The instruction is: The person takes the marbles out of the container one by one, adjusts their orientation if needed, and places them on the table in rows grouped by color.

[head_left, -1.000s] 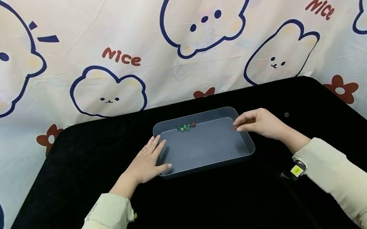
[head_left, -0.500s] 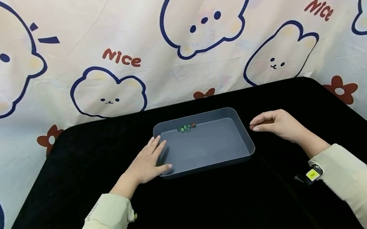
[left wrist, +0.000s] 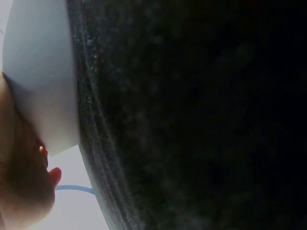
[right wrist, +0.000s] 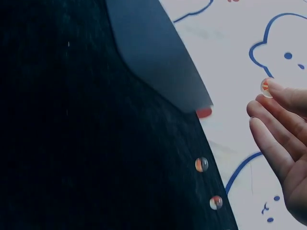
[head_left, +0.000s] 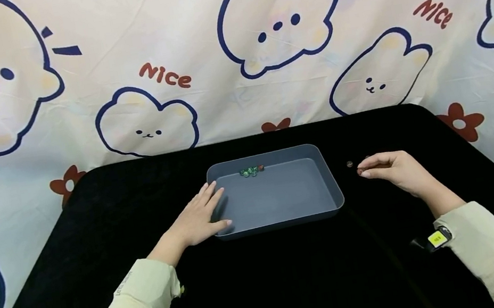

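Observation:
My right hand pinches a clear glass marble with an orange swirl between thumb and fingertips, to the right of the tray. A second marble lies on the black cloth between hand and tray. In the right wrist view, two marbles rest on the cloth, one orange and dark, the other red and white. My left hand rests with spread fingers over the left rim of the grey tray. Inside, along the back wall, sit several green marbles and a reddish one.
A black cloth covers the table under the tray. Behind it hangs a pale curtain with blue cartoon outlines and red flowers. A dark device with a yellow label is worn on the right wrist.
My right hand has moved right, away from the tray's right wall, with the marble still pinched. The marble left of it has come into view. The left hand and tray stay put.

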Action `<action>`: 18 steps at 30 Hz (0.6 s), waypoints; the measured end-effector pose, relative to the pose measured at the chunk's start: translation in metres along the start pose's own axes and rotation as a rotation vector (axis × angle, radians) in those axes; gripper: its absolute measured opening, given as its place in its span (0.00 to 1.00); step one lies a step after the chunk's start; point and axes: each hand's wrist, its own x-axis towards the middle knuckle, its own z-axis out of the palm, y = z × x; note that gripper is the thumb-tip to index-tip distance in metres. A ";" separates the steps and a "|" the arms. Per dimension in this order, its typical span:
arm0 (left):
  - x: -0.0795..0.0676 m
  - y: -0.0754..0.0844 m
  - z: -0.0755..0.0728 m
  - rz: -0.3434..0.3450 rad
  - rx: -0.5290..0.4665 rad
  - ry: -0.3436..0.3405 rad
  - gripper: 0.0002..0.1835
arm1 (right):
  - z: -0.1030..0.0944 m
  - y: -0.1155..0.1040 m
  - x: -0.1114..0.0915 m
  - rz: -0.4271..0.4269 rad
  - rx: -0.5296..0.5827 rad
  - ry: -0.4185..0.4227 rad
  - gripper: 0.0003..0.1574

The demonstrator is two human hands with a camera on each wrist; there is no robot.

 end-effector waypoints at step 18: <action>0.000 0.000 -0.001 -0.005 -0.011 -0.004 0.42 | -0.034 0.032 -0.015 0.057 -0.074 0.091 0.16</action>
